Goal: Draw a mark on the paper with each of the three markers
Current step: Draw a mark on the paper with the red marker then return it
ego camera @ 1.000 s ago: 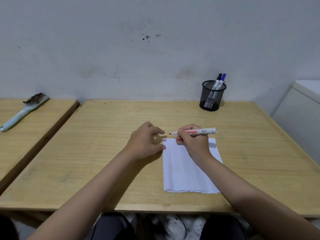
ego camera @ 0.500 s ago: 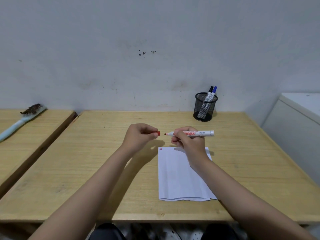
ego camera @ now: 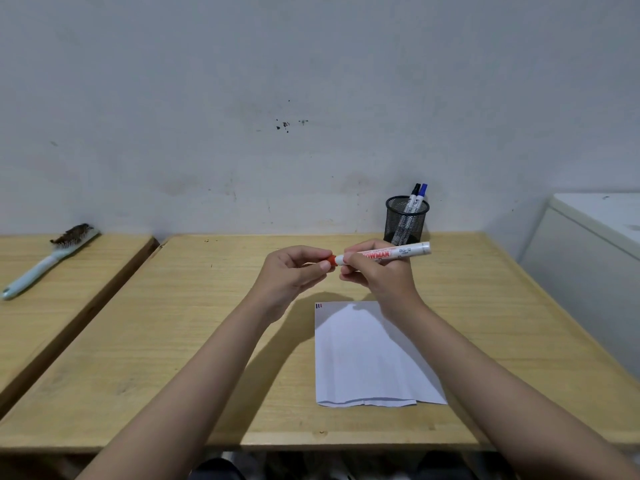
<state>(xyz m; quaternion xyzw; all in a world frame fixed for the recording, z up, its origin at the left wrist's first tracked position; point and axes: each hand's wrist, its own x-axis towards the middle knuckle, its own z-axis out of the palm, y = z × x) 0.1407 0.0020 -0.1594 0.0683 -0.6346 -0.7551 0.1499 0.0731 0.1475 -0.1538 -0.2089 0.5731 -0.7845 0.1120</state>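
Observation:
My right hand holds a white marker with red lettering level above the desk. My left hand pinches its red cap, which sits on the marker's tip. Below my hands lies a white sheet of paper with small dark and red marks in its top left corner. A black mesh pen cup at the back of the desk holds a black-capped marker and a blue-capped marker.
The wooden desk ends at a grey wall. A second desk to the left carries a light blue hairbrush. A white cabinet stands to the right.
My right hand lifted the red marker off the paper. My left hand left the paper, brought the red cap up and pushed it onto the tip.

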